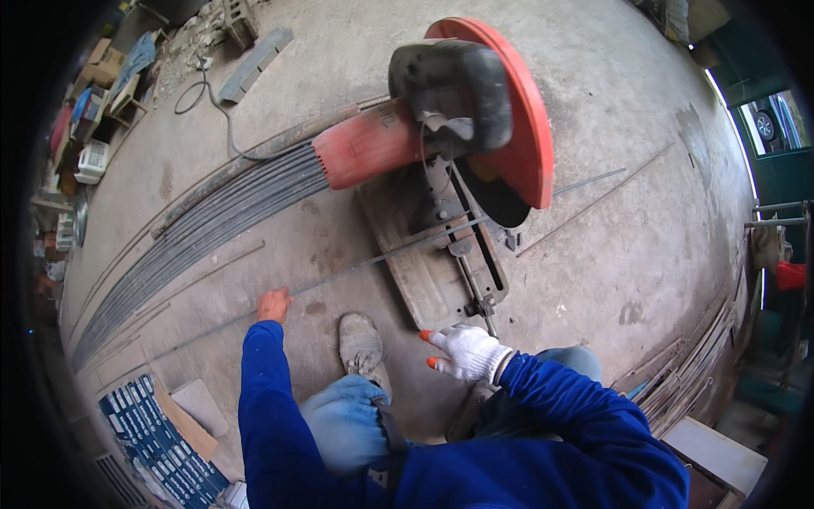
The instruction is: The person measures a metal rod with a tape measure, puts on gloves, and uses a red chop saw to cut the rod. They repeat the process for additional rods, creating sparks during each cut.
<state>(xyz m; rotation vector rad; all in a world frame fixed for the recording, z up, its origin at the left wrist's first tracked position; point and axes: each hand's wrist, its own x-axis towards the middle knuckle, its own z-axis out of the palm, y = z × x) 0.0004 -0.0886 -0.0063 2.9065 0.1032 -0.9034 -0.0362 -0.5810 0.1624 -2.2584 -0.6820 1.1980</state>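
Concrete floor (602, 280) all round, and ahead of the right grip (465, 349) looms a big red-and-black cut-off saw (373, 144), its dark disc (502, 200) over the far part of the base (415, 295). Off ahead of the left grip (274, 307), a long bundle of dark rods (216, 212) stretches along the floor, one end hidden behind the motor; those look left for now, I'd judge. Eyes on the single rod (356, 269)! From under the left grip it crosses the base toward the disc, with a length lined up beyond. Laid across: that much looks done. Cut through? Can't call it, the disc hides the spot. Just beside the right grip sits the clamp crank (484, 309); tight or loose doesn't show. Right grip, white-gloved, orange-tipped: empty, fingers apart. Left grip, bare: right over the rod, but clenched or merely resting, I cannot tell.
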